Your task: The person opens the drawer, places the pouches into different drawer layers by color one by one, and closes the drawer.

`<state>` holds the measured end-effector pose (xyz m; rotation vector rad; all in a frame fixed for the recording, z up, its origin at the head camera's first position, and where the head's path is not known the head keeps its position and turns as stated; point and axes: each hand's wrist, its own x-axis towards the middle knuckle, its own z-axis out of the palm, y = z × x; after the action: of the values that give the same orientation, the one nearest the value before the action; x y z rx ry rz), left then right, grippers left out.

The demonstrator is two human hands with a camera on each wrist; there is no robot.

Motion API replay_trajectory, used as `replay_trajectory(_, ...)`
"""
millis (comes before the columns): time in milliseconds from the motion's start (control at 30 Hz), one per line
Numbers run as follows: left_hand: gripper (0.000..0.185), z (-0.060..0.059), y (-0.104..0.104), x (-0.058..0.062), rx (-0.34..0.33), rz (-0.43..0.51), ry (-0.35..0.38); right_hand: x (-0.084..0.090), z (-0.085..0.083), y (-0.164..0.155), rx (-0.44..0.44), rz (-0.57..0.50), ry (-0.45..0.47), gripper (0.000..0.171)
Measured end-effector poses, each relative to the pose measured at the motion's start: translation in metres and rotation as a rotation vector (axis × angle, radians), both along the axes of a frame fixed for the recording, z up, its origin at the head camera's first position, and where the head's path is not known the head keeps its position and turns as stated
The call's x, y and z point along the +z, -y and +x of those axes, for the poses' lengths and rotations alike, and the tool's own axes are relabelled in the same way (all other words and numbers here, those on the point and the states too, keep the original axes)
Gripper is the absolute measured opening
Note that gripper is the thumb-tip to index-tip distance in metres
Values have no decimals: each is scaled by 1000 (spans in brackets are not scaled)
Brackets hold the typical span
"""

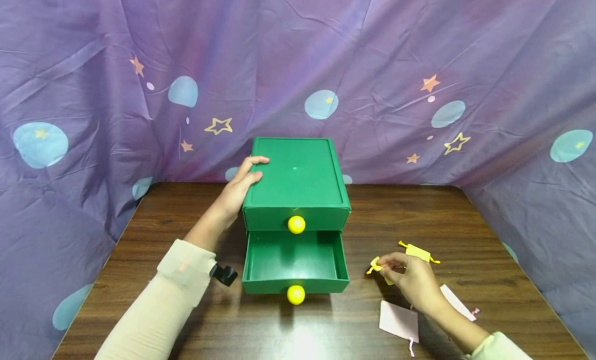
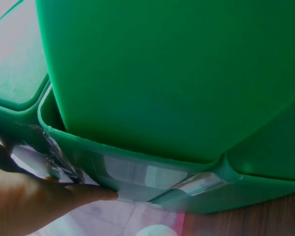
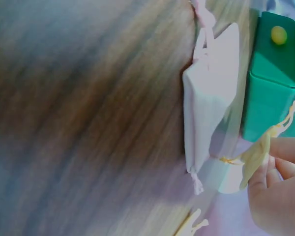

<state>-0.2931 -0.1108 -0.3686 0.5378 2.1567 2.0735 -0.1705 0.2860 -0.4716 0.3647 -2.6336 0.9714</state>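
A green cabinet (image 1: 294,176) stands on the table, its top drawer closed behind a yellow knob (image 1: 296,225). Below it, the lower drawer (image 1: 274,264) is pulled out, with nothing visible inside. My left hand (image 1: 236,193) rests at the cabinet's upper left edge, fingers over the top; the left wrist view shows a digit (image 2: 88,192) extended along the taped green wall. Right of the drawer, my right hand (image 1: 414,280) pinches a small yellow drawstring pouch (image 3: 256,160) between thumb and fingers. Its cords hang out at both sides.
Another yellow pouch (image 1: 417,252) lies just behind my right hand. Two pale pink drawstring pouches lie nearer me, one pouch (image 1: 399,320) left of my forearm and one pouch (image 1: 456,301) right of it. A purple patterned cloth (image 1: 279,49) hangs behind the table.
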Motion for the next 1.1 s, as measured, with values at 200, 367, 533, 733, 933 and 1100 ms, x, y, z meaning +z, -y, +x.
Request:
replay_trajectory(200,42,0,0,0,-1,5,1,4,0,0,-5,-11,19,23)
replay_trajectory(367,42,0,0,1,5,2,-4,9,1,2,-13,-20,28,24)
replay_trajectory(533,42,0,-1,1,4,-1,-12,15,4,5,-20,-18,22,26)
replay_trajectory(733,42,0,-1,1,1,-3,-19,24,6,9,-10,-60,41,26)
replay_trajectory(933,42,-1,0,0,3,-5,-19,32,9,14,6,-105,57,24)
replay_trajectory(1100,42,0,0,1,4,-1,-14,36,10,16,5,-97,52,26)
